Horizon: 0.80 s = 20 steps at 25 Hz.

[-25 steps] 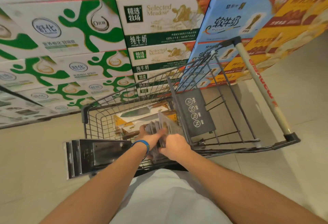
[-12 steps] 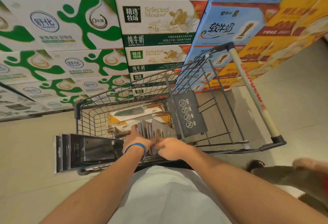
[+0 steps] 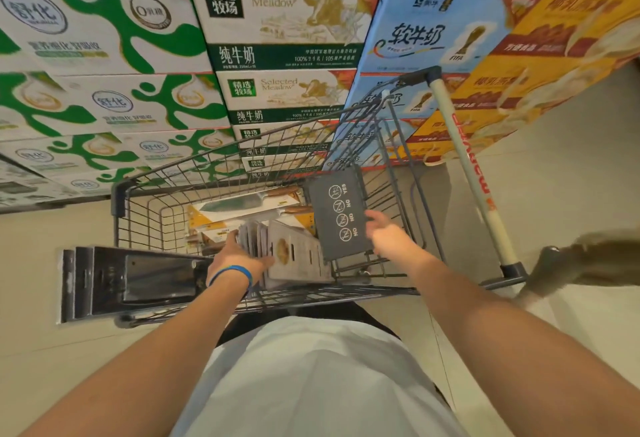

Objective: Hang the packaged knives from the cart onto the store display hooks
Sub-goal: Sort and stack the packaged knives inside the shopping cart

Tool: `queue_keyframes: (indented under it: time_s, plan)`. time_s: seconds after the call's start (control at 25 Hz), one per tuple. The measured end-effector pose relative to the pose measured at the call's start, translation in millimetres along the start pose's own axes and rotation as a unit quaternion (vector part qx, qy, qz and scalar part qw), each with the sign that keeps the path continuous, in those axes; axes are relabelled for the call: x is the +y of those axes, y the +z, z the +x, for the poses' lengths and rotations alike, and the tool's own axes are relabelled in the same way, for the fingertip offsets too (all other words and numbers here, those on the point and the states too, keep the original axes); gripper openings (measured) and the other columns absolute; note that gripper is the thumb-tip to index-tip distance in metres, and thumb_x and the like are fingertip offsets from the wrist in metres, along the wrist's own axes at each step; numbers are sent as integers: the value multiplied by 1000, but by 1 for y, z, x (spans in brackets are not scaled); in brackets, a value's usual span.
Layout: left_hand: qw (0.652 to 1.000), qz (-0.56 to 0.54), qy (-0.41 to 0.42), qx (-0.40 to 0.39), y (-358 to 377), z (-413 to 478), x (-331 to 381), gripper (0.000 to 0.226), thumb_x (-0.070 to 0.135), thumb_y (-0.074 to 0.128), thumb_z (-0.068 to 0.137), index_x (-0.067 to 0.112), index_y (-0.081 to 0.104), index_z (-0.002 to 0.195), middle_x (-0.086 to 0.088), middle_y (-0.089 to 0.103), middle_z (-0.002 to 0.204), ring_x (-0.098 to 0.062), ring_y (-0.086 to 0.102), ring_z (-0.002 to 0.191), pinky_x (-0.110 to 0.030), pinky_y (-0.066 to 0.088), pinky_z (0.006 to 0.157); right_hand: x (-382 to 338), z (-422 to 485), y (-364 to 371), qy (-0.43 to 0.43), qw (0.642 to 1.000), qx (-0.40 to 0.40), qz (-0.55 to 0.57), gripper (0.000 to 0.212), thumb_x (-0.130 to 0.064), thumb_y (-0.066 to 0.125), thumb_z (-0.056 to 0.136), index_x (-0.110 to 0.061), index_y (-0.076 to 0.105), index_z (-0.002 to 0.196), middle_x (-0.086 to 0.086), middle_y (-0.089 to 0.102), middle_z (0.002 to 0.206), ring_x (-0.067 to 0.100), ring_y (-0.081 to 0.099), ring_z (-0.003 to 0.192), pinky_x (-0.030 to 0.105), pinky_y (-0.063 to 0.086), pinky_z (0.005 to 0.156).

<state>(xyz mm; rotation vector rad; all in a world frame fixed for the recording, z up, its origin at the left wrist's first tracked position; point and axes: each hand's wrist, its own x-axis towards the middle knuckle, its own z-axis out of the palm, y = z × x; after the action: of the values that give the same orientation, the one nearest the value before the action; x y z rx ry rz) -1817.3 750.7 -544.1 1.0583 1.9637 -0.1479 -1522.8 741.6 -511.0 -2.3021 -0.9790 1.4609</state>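
Barely begun: left grip (image 3: 239, 256) clasps knife packs (image 3: 294, 253) inside cart (image 3: 118, 197); right grip (image 3: 384, 232) wide, empty, beside them; hooks unseen, hanging apparently all ahead.

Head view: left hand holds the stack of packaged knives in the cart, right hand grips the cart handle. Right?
Wrong on the right hand. The head view shows the right hand open beside the grey seat flap, holding nothing and clear of the cart handle. The left hand does hold the stack of packaged knives.
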Motion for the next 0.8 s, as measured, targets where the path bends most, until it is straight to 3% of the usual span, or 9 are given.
queue_keyframes:
  time_s: [0.08,0.2,0.32,0.48,0.56,0.64,0.72,0.8]
  plan:
    - [1000,-23,3,-4,2,-4,3,91,43,83,70,27,32,143,-8,63,124,-30,63,100,-49,54,90,6,15,3,21,998,-3,-52,44,-20,48,105,-16,47,149,8,59,115,10,53,68,16,44,56]
    - [999,-38,18,10,9,-11,5,78,38,84,70,30,39,133,-1,64,112,-22,59,89,-49,54,90,14,34,24,67,995,-36,-67,39,-27,43,105,-19,53,142,5,61,125,23,62,102,32,50,89]
    - [999,-41,22,9,12,-12,4,81,43,84,67,36,38,133,6,62,106,-20,60,91,-47,53,90,20,59,37,61,990,-63,-112,35,-23,40,104,-7,58,130,16,61,129,33,57,112,37,43,91]
    - [996,-85,14,2,17,-14,5,80,46,83,64,40,41,131,6,67,115,-22,65,104,-46,52,97,18,65,57,109,977,-120,-136,45,-19,35,106,3,49,143,23,53,144,38,51,131,41,42,107]
    - [991,-131,13,14,22,-16,8,84,44,84,65,39,39,136,5,68,116,-22,65,107,-44,51,99,13,52,70,106,981,-128,-103,48,-34,35,107,-9,47,147,14,50,150,34,48,135,44,39,113]
    - [979,-201,11,6,27,-22,13,90,45,83,67,41,35,143,4,65,124,-23,63,112,-43,49,103,-2,32,83,46,985,-163,-25,53,-55,28,104,-28,45,147,4,46,154,31,41,142,50,34,116]
    - [972,-233,10,-17,29,-28,22,88,60,72,66,46,34,144,1,59,135,-26,59,117,-46,47,104,-22,15,92,0,977,-201,78,66,-74,29,94,-42,34,152,-7,34,162,26,32,148,55,28,118]
    - [974,-217,31,-52,32,-33,30,82,69,59,70,50,32,144,-1,50,146,-29,55,124,-46,45,106,-41,6,91,-34,974,-209,83,82,-87,37,84,-48,25,155,-11,28,165,23,30,148,55,28,118]
